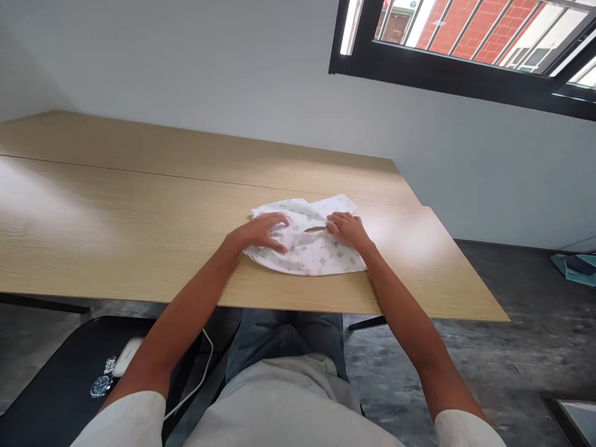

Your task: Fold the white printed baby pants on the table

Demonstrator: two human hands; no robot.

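A small white garment (321, 254) with a fine printed pattern lies on the wooden table in front of me. It looks like baby trousers, with two parts divided by a narrow gap where the wood shows through. My left hand (264, 231) rests at its left side, open, the thumb and fingers spread apart over the fabric. At the right end of the gap, my right hand (347, 230) has its fingers curled together on the cloth and seems to grip it. The fabric is slightly wrinkled between the hands.
The pale wooden table (139, 230) has its front edge close to my body. On a black chair (51, 372) at lower left lie a metal wristwatch (102, 383) and a white case (126, 355), with a white cable (207, 360) nearby. A barred window (465, 37) is above.
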